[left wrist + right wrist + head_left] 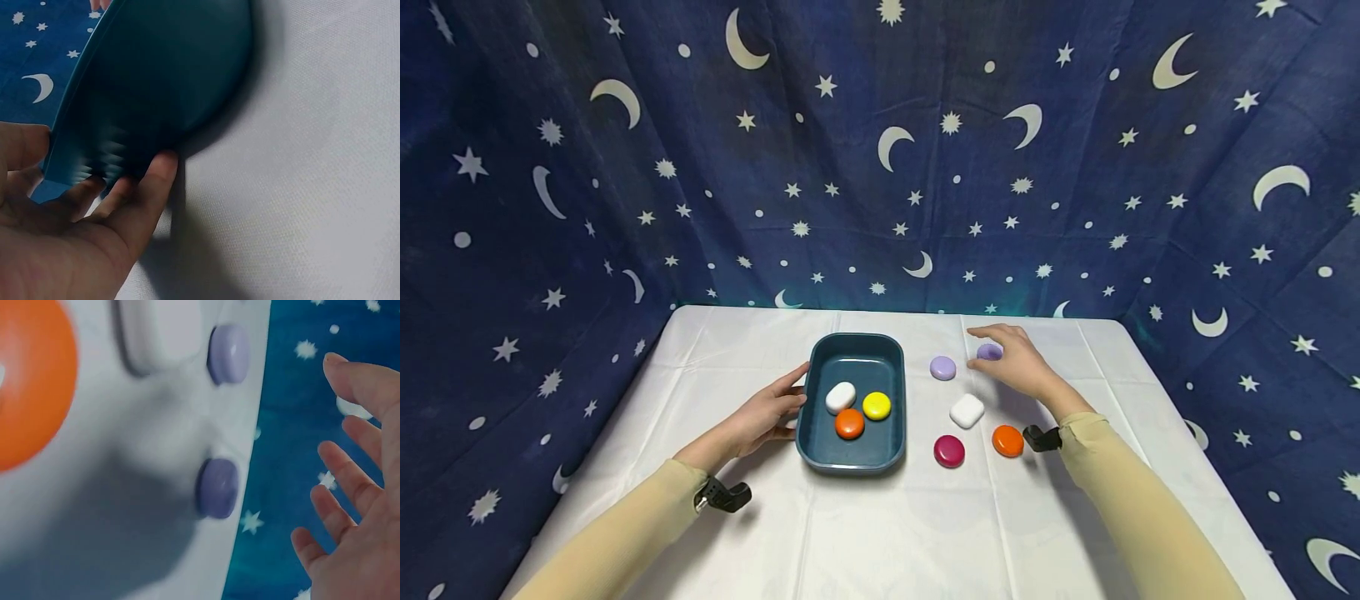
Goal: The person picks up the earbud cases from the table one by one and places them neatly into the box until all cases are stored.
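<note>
My left hand (763, 421) touches the outer left wall of a dark teal tray (859, 371), its thumb up near the rim. Inside the tray lie a white rounded piece (840, 397), an orange one (849, 424) and a yellow one (876, 406), all glossy and pebble-like. Over a purple piece (990, 352) hovers my right hand (1015, 364), thumb and fingers spread apart. The right wrist view shows that purple piece (219, 489) on the cloth, apart from the fingers. A lilac piece (943, 367) lies to its left.
Nearer the front on the right lie a white squarish piece (967, 411), a dark red piece (949, 451) and an orange piece (1007, 441), below the right wrist. A white cloth covers the table (880, 542). Behind and beside it hangs a blue star-and-moon curtain (850, 167).
</note>
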`<state>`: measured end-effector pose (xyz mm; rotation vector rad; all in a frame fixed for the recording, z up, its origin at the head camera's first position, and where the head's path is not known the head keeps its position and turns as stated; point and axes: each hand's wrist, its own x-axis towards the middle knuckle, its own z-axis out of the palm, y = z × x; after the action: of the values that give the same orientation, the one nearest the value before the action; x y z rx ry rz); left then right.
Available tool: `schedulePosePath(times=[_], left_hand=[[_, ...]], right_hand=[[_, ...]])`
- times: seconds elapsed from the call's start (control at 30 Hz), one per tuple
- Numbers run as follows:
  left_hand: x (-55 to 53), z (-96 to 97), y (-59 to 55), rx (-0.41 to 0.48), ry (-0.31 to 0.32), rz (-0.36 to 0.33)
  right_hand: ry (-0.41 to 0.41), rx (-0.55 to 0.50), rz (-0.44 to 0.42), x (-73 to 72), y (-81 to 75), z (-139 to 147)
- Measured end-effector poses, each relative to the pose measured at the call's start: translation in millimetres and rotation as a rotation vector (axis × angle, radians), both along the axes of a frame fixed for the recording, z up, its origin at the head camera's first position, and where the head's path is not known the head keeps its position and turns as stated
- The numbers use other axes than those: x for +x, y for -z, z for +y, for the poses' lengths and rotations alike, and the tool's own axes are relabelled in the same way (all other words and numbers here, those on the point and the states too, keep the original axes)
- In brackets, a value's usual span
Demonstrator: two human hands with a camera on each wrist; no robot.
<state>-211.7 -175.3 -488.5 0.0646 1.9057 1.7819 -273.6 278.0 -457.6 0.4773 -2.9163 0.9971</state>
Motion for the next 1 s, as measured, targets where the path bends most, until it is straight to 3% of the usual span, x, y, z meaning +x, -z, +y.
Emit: schedulePosePath(times=[0.27,0.7,1.0], left_hand=[[0.2,-0.5,1.8,0.000,0.000,0.010],[-0.7,-0.7,3.6,0.011,-0.003,0.015],[-0.1,-0.3,2.2,0.001,-0.010,0.008]], right_hand=[[0.069,0.017,-0.008,-6.0,10.4,20],[0.098,0.063,-0.068,-18.4,33.1,31],[0.118,0.092,-0.121,-27.8,39.9,31]])
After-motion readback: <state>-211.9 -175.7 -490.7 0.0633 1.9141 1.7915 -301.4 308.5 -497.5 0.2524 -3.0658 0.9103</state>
